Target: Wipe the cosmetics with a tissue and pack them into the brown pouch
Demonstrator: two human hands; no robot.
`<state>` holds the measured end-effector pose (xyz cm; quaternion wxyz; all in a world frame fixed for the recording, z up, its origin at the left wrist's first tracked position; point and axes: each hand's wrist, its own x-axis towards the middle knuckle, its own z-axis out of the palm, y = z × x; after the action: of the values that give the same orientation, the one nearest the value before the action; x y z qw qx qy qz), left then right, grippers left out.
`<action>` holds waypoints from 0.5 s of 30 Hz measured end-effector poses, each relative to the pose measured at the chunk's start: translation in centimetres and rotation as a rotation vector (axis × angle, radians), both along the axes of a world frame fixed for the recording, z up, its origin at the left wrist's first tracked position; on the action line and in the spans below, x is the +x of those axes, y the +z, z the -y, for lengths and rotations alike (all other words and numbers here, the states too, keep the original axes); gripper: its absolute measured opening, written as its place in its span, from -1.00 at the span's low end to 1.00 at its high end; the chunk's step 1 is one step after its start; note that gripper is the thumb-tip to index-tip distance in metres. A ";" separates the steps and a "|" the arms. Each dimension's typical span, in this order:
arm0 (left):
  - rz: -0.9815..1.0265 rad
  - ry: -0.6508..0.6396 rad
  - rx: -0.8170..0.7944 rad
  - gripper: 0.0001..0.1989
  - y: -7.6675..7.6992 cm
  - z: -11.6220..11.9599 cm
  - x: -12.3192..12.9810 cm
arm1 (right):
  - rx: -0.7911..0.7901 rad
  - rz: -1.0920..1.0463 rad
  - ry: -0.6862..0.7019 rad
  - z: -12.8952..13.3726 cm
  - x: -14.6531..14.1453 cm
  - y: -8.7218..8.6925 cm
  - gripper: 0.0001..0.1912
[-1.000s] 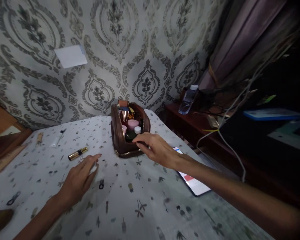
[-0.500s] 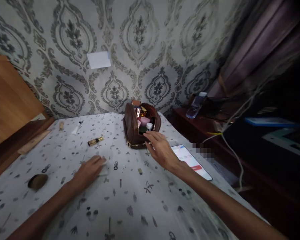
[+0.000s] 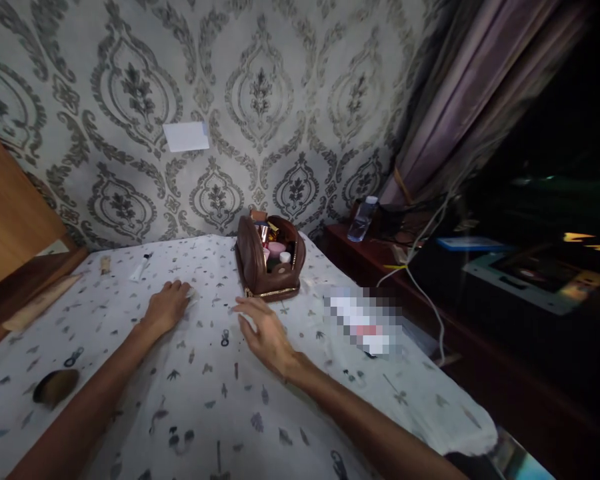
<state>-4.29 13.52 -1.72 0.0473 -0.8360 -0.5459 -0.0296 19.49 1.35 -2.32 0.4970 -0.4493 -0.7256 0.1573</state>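
Note:
My left hand (image 3: 167,308) is closed over the patterned cloth, its fingers curled. A small pale thing shows at its fingertips, too blurred to name. In front of the bag, my right hand (image 3: 266,335) is open and empty, fingers stretched toward the left. The brown zip bag (image 3: 253,257) stands unzipped near the wall. Inside it are a pink round container (image 3: 277,249), a white-capped bottle (image 3: 285,257) and shiny gold and red packages. The gold-and-black tube seen earlier does not show now.
A white tube (image 3: 140,267) and a small beige item (image 3: 105,265) lie at the back left. A dark-rimmed round thing (image 3: 56,387) is at the front left. A blurred-out phone (image 3: 365,327) lies right of the bag. A clear bottle (image 3: 363,220) and a white cable (image 3: 427,300) are farther right.
My left hand has moved forward and left to where the gold-and-black tube lay. My right hand has drawn back from the bag's opening, toward the left. The view has turned slightly right.

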 end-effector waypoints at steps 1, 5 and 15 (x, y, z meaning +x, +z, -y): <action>0.093 0.006 -0.002 -0.73 0.0 0.5 0.1 | -0.151 -0.114 0.040 -0.2 -1.3 -0.9 -0.73; 0.664 0.020 -0.116 -0.67 0.3 3.1 1.6 | -0.699 -0.721 0.112 -1.0 -5.8 -3.3 -0.61; 0.917 -0.058 -0.090 -0.73 0.2 8.8 3.7 | -0.760 -0.885 0.294 0.2 -7.9 -3.8 -0.62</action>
<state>-0.57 4.76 -1.51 -0.2362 -0.7526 -0.4877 -0.3741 11.55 1.20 -6.13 0.5294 -0.3821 -0.3971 0.6451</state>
